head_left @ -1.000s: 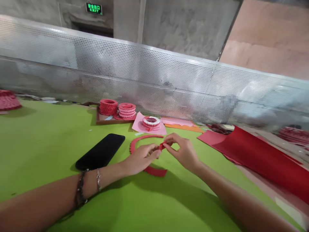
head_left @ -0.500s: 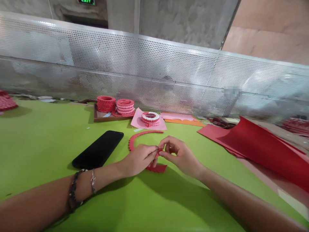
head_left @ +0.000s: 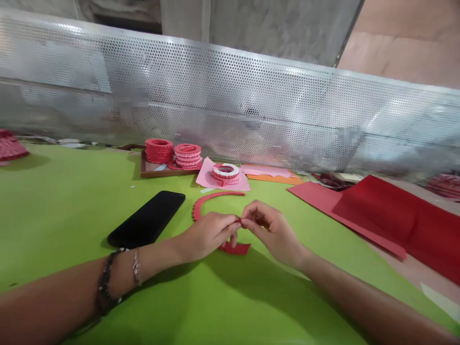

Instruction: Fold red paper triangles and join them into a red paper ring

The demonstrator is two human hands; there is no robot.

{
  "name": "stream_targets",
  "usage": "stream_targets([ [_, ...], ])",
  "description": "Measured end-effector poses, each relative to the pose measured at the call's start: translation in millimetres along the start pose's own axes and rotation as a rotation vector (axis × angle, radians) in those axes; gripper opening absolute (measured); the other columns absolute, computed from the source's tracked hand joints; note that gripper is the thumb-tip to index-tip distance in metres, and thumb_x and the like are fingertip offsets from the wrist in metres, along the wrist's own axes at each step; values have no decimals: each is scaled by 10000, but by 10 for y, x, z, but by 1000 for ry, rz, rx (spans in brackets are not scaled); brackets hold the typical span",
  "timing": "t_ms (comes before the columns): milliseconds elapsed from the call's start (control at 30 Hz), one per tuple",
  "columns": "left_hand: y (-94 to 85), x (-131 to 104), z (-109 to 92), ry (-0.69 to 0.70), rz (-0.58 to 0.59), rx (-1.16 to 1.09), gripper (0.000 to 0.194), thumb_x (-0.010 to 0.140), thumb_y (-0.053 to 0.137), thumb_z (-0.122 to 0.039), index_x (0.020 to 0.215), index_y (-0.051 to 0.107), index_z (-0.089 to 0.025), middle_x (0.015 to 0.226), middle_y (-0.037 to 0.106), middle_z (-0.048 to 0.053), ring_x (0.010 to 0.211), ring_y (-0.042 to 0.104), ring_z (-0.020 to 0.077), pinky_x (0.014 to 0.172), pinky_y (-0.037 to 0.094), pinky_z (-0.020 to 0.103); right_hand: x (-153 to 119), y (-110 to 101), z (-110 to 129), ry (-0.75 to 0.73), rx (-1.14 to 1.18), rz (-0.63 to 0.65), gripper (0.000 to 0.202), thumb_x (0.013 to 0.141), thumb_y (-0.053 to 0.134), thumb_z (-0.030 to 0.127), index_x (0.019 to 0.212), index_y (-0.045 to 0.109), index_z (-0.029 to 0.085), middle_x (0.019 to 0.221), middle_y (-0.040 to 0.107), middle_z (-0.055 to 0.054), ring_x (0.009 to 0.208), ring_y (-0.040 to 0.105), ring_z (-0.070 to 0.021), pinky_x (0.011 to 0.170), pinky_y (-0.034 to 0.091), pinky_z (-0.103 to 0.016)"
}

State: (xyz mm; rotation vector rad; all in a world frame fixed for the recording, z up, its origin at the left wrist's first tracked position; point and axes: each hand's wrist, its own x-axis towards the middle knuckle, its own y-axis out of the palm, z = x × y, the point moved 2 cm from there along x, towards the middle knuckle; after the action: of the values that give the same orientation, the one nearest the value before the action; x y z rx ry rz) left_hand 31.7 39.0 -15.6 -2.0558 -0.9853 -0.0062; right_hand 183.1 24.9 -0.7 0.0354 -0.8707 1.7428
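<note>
My left hand [head_left: 210, 235] and my right hand [head_left: 271, 230] meet fingertip to fingertip over the green table. Both are closed in a pinch on a small red paper piece, which the fingers hide almost entirely. Beneath and behind my left hand lies a curved strip of pleated red paper [head_left: 197, 209] with a toothed outer edge. Its near end [head_left: 239, 248] shows below my left fingers, and the hand covers part of the curve.
Left of my hands lies a black phone [head_left: 147, 218]. Behind stand stacked red and pink paper rings [head_left: 158, 151] on a brown tray [head_left: 172, 173], and more rings [head_left: 225, 175] on pink paper [head_left: 204, 176]. Red sheets [head_left: 388, 215] lie right. A perforated metal panel [head_left: 215, 96] edges the table [head_left: 72, 191].
My fingertips have drawn closer together, and the red paper piece seen between them before is now nearly hidden. The camera view has shifted slightly. The red sheet at right lies flatter.
</note>
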Motion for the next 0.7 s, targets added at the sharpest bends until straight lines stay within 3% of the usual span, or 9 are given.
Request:
stream_targets([
  [100, -43, -9, -9, 56, -40, 119, 338, 922, 307, -254, 643, 479, -171, 553, 579, -3, 500, 529, 113, 535, 401, 231, 1, 6, -7, -13, 16, 6, 89, 820, 491, 243, 752, 495, 185, 634, 527, 20, 561, 478, -98, 509, 383, -226],
  [267, -29, -32, 0, 64, -76, 109, 319, 929, 302, -243, 695, 505, -166, 475, 549, -36, 435, 516, 97, 496, 392, 209, 8, 9, 4, -25, 28, 81, 54, 818, 503, 231, 800, 523, 184, 631, 572, 19, 544, 494, -92, 491, 383, -213],
  [400, -41, -26, -2, 58, -86, 140, 387, 923, 309, -282, 602, 491, -164, 486, 555, -22, 449, 519, 99, 508, 390, 217, 23, -28, 23, -57, -18, 104, 64, 813, 497, 202, 762, 531, 185, 633, 589, 16, 545, 500, -87, 490, 388, -205],
  [500, -64, -17, 20, 17, -39, 225, 299, 861, 465, -404, 771, 586, -146, 694, 638, 19, 591, 576, 138, 554, 421, 240, 57, -112, -22, -81, -135, 3, 68, 809, 477, 196, 753, 515, 189, 647, 583, 9, 513, 464, -81, 470, 377, -204],
  [600, -43, -15, 61, 14, 104, 333, 449, 734, 648, -447, 1060, 587, -144, 1030, 620, 89, 902, 591, 224, 764, 458, 317, 96, -208, -118, -47, -136, -112, 59, 812, 451, 207, 769, 487, 190, 689, 606, -8, 473, 428, -69, 442, 364, -197],
  [700, -13, -15, 92, 69, 220, 365, 304, 778, 633, -340, 1027, 627, -164, 1073, 597, 90, 998, 560, 229, 877, 416, 333, 119, -256, -161, -44, -73, -134, 54, 797, 452, 195, 798, 505, 185, 745, 638, -26, 491, 480, -69, 457, 405, -197],
])
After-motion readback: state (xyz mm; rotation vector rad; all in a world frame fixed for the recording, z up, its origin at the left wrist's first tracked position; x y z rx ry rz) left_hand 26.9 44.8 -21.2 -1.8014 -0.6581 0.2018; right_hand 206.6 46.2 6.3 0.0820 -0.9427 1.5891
